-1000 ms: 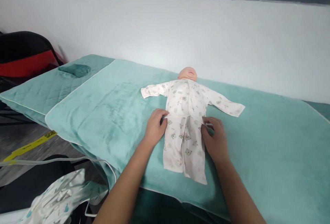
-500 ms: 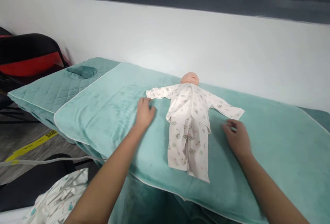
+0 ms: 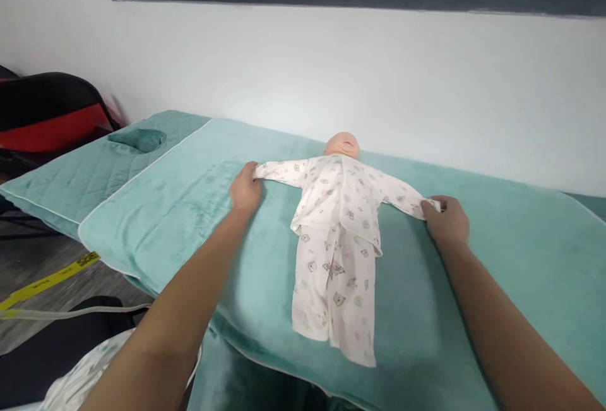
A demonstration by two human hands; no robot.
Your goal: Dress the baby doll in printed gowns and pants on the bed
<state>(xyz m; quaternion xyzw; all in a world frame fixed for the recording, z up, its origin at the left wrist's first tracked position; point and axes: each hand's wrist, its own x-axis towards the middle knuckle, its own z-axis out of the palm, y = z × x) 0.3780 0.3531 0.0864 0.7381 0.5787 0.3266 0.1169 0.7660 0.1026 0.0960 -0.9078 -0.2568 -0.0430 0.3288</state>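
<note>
No longer at the waist of the sleepsuit (image 3: 338, 234), the left hand (image 3: 245, 189) is closed on one cuff and the right hand (image 3: 449, 221) on the other, so both sleeves are drawn out straight. The dressed doll (image 3: 341, 144) is laid face up on the teal-covered bed (image 3: 497, 285).

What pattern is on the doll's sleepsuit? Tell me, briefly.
The sleepsuit is white, printed all over with small pastel figures in pale green and pink. The head view shows it best.
</note>
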